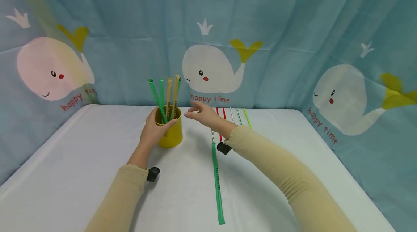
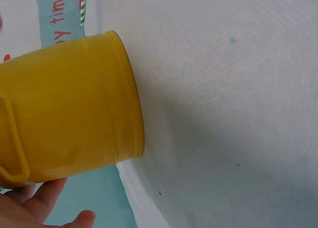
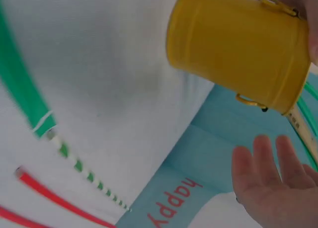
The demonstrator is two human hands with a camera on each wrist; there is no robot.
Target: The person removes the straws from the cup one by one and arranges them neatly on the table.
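A yellow metal bucket [image 1: 171, 138] stands upright on the white table. Several wrapped straws lean inside it: green ones [image 1: 156, 96] and tan ones [image 1: 176, 94] with dark print. My left hand [image 1: 152, 129] grips the bucket near its rim, thumb in front and fingers round the left side. Just right of the bucket, my right hand [image 1: 206, 116] is held in the air, fingers extended and apart from it. In the right wrist view, nothing lies in that palm [image 3: 273, 198]. Below my right wrist, a green wrapper [image 1: 217, 185] lies lengthwise, with a green-and-white striped straw [image 1: 213, 136] at its far end.
Beyond my right forearm lie red straws [image 1: 224, 112], a pale striped straw [image 1: 232, 115], a green striped straw [image 1: 239, 116] and a lime-green straw [image 1: 247, 118]. A blue curtain [image 1: 137, 43] printed with whales hangs along the table's back and sides.
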